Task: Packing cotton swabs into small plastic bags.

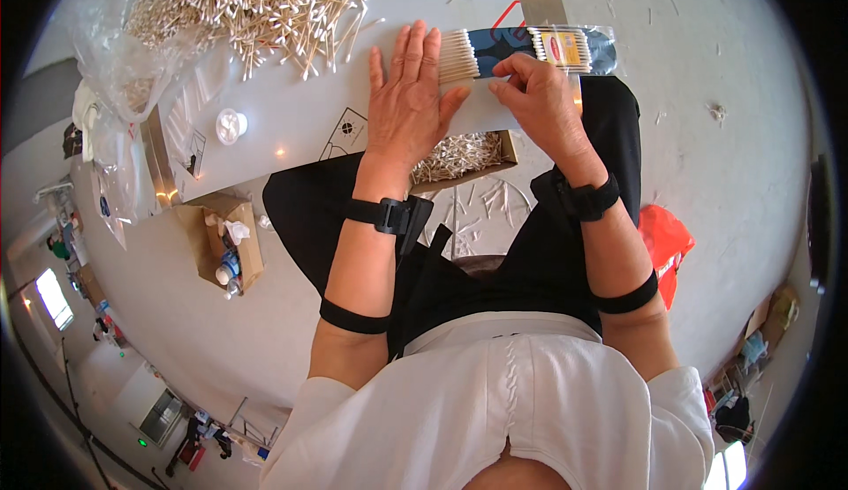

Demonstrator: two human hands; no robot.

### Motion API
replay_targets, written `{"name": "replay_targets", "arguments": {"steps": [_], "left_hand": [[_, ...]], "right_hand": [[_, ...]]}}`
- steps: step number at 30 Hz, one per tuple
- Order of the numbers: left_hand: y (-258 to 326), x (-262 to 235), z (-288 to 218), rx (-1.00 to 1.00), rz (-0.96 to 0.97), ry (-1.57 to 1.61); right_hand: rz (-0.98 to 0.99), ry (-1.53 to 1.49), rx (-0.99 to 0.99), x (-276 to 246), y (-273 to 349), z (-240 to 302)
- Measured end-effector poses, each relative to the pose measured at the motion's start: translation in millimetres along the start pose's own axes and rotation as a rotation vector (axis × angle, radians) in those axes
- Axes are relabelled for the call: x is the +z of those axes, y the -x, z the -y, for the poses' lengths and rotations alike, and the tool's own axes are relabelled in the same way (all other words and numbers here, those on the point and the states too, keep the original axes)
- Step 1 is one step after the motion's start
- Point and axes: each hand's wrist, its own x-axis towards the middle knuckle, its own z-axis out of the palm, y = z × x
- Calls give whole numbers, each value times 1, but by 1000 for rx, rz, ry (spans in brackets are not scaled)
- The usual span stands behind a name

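Observation:
My left hand [405, 101] lies flat on the table, fingers stretched out, its side against a neat row of cotton swabs [458, 56]. That row lies at the left end of a clear bag [500, 42] with a dark blue pattern. My right hand [541, 101] is bent in a pinch at the bag's near edge; whatever is between thumb and forefinger is hidden. Inside the bag's right part, a yellow label [565, 49] lies over more swabs. A big loose heap of cotton swabs [256, 9] covers the table's far left.
A small white cup [230, 126] stands on the table [291, 128]. Below its edge, by my knees, sits a cardboard box of swabs [481, 170]. Crumpled clear plastic [115, 57] hangs at the left. An open carton [212, 247] and a red bag [664, 245] are on the floor.

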Motion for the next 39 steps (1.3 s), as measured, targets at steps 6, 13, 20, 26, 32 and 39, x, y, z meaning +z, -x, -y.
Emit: {"name": "replay_targets", "arguments": {"steps": [6,13,20,26,32,39], "left_hand": [[20,-16,13,-186,-140,112],[51,-31,2,-194,-6,14],[50,-22,-8,-216,20,36],[34,-23,-15,-181,8,22],[15,-18,-18,-115,-4,22],[30,-20,4,-280,-12,36]], "right_hand": [[2,20,-41,-2,7,-2],[40,31,-55,3,14,-7],[77,49,-35,5,19,-3],[71,61,-65,3,18,-2],[-2,8,-77,4,12,0],[0,25,-96,3,12,-1]]}}
